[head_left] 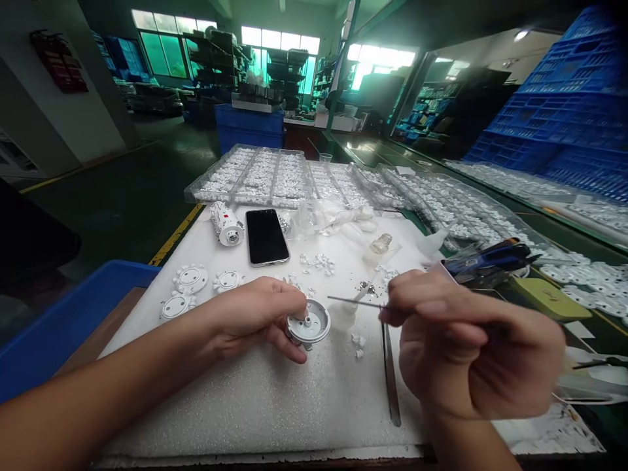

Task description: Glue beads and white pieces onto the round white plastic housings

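Note:
My left hand (277,314) holds a round white plastic part (314,324), its hollow side with a small central post facing up. Raised to the right of it, my right hand (456,333) pinches a thin dark rod (356,301), whose tip points left toward the part without touching it. Metal tweezers (391,379) lie on the white foam sheet (275,412) below the rod. Small white pieces (358,343) rest between the part and the tweezers. Three round white parts (190,277) lie to the left, beyond my left forearm.
A black phone (267,237) and a white cylindrical model (227,224) lie farther back. Behind them stand clear trays (245,196) of white parts. Dark-handled tools (490,258) and a yellow-green block (550,299) are at right. A blue bin (118,271) is at left.

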The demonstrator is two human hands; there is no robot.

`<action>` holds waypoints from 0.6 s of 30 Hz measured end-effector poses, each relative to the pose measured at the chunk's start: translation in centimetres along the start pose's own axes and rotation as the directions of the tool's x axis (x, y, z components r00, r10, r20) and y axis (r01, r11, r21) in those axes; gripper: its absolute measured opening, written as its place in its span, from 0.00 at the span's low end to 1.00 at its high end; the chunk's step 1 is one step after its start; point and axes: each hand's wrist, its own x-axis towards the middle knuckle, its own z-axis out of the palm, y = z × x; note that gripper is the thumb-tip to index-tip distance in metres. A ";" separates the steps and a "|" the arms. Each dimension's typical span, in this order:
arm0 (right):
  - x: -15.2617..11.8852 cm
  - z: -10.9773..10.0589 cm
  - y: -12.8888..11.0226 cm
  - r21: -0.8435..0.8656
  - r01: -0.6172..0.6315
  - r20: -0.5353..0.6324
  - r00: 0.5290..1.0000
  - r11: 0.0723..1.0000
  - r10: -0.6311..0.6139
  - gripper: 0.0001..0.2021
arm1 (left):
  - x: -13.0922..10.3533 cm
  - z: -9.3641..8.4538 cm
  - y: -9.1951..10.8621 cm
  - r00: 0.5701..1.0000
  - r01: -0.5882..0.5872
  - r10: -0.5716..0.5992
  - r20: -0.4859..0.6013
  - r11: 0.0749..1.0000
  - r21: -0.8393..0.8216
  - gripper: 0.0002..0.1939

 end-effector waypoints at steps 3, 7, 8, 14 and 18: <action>-0.7 -0.1 0.3 0.068 0.098 0.062 0.993 0.993 -0.102 0.05 | 0.0 0.0 0.0 1.000 -0.016 0.016 0.013 1.000 -0.007 0.02; -0.7 -0.3 0.5 0.073 0.073 0.247 0.965 0.995 -0.089 0.05 | -0.1 0.0 0.0 0.999 -0.017 0.017 0.030 1.000 -0.002 0.02; -0.7 -0.4 0.6 0.062 0.066 0.260 0.962 0.996 -0.080 0.05 | -0.1 0.0 0.0 0.999 -0.015 0.016 0.032 1.000 -0.007 0.02; -0.8 -0.2 1.1 0.022 0.057 0.297 0.953 0.998 -0.061 0.04 | -0.4 0.3 0.1 1.000 -0.016 0.016 0.017 1.000 -0.003 0.03; -0.5 0.0 0.3 0.014 0.125 0.172 0.977 0.992 -0.126 0.05 | -0.3 0.3 0.1 0.999 -0.020 0.021 0.027 1.000 -0.023 0.03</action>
